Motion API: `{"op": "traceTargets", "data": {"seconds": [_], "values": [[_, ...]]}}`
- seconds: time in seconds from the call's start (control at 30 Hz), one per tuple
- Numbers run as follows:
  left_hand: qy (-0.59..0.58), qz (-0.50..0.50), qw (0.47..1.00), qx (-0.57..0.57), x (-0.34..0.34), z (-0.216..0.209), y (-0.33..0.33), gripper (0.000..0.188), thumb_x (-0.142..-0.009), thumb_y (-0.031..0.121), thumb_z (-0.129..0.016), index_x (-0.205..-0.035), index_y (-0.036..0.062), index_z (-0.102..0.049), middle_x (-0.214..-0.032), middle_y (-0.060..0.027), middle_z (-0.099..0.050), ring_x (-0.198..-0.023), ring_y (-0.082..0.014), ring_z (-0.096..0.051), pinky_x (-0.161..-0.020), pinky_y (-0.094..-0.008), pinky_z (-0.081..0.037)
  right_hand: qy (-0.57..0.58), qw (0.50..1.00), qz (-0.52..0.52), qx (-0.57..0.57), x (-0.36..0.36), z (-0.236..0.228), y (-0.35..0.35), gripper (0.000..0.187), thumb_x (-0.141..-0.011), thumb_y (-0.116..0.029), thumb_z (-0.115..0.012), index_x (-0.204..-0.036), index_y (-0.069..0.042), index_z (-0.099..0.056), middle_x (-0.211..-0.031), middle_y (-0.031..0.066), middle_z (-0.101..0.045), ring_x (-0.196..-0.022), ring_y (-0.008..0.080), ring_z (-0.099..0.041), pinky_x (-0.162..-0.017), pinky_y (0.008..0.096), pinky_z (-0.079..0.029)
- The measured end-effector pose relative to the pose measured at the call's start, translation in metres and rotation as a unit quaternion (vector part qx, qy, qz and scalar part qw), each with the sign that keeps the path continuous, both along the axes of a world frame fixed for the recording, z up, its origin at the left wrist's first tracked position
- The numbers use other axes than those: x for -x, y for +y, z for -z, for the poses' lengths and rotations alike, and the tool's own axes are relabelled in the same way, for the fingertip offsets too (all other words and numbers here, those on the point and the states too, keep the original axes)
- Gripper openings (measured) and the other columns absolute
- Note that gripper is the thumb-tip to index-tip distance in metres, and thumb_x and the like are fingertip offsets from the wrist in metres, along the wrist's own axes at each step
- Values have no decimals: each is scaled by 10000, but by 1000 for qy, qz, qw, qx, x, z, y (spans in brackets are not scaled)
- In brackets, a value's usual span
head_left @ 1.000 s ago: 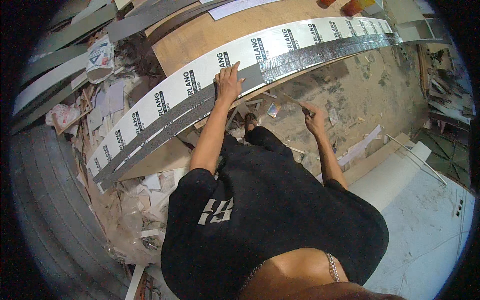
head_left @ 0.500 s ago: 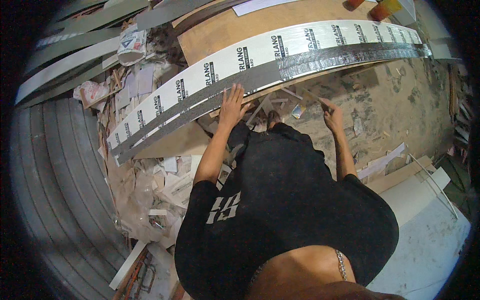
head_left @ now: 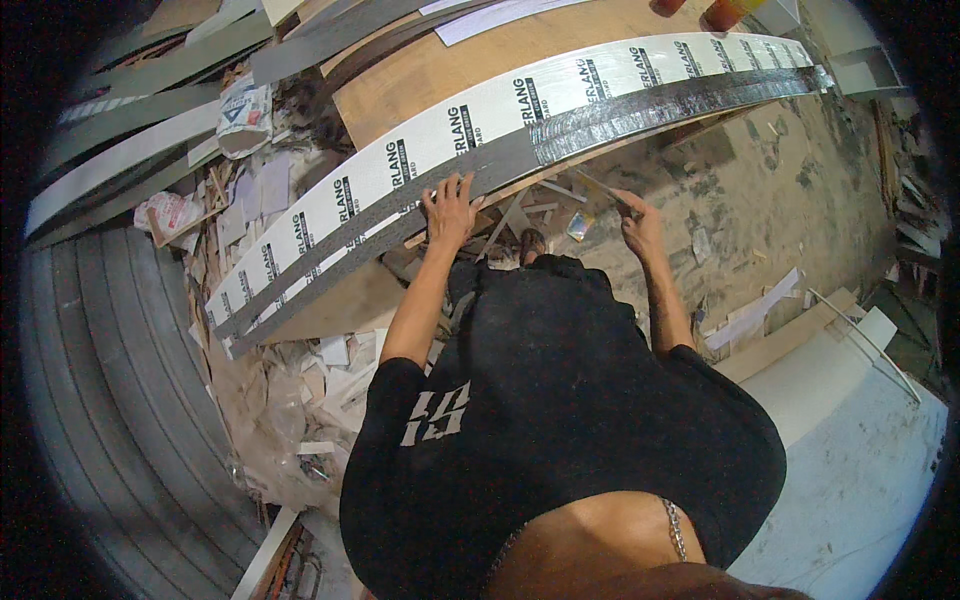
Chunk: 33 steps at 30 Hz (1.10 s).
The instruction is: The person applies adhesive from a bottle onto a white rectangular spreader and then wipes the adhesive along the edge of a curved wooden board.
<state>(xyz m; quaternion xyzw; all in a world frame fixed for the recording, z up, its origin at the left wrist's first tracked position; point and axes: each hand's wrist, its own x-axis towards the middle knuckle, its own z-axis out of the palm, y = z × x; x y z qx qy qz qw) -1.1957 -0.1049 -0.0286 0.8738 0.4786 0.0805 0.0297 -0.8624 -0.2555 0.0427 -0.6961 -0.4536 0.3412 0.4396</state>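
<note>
A long white printed panel [head_left: 520, 100] lies across the workbench, bowed in the fisheye view. Along its near side runs a dark grey strip [head_left: 505, 158], matte on the left; its right stretch carries a glossy, wet-looking dark coating [head_left: 680, 105]. My left hand [head_left: 452, 212] rests on the strip near its middle, fingers apart and bent, gripping nothing. Off the panel's near edge, my right hand [head_left: 642, 226] is closed around a thin, flat, blade-like tool [head_left: 597, 186]. Its tip points up and left toward the panel edge; its exact kind is unclear.
Containers with orange-brown contents [head_left: 728, 14] stand at the bench's far right. Offcuts and crumpled wrapping [head_left: 285, 410] litter the floor at left, beside a ribbed grey sheet [head_left: 120, 380]. More grey strips [head_left: 150, 160] lie at the upper left. A pale board [head_left: 830, 430] lies at right.
My right hand with the tool has come slightly closer to the panel's edge. My left hand's fingers, flatter before, are now more bent on the strip. The whole view has shifted a little.
</note>
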Motion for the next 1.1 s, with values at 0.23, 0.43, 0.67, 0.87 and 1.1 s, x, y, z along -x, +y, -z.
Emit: {"op": "traceTargets", "data": {"seconds": [0.23,0.43,0.67,0.87,1.1], "values": [[-15,8,1000,19,6,9,7,559,-910,420,-645,-1393,170,-518,-1344,-67,-512,-1255,-252,-451,-1053,-554,-275,-51,998,-29,-3,4,-17,18,611,-659,164,-479,-1177,-74,-698,-1119,146,-718,-1078,248,-684,-942,292,-485],[-50,23,998,29,2,2,10,613,-840,325,-725,-1396,168,-519,-1271,-107,-515,-1225,-264,-459,-1026,-537,-281,-48,996,-68,24,4,-17,46,670,-641,221,-400,-1206,-18,-667,-1150,126,-704,-1117,181,-623,-976,255,-419],[-18,37,998,44,2,-5,14,636,-849,325,-718,-1426,175,-499,-1262,-122,-501,-1210,-264,-458,-1015,-565,-274,-86,992,-97,6,10,-17,56,671,-638,207,-422,-1213,-35,-669,-1136,129,-707,-1117,184,-633,-965,256,-430],[-32,33,996,82,4,-10,22,746,-834,462,-721,-1450,132,-461,-1332,-142,-492,-1272,-298,-441,-1040,-582,-273,-162,983,-91,4,14,-35,73,627,-650,145,-501,-1204,-83,-686,-1123,144,-712,-1064,242,-672,-929,292,-479],[-49,30,995,82,-2,-10,43,923,-821,633,-665,-1516,108,-359,-1510,-159,-399,-1426,-311,-338,-1125,-626,-207,-146,987,-50,-49,-7,-27,71,590,-663,129,-547,-1178,-111,-707,-1117,152,-714,-1070,288,-686,-924,314,-497]]}}
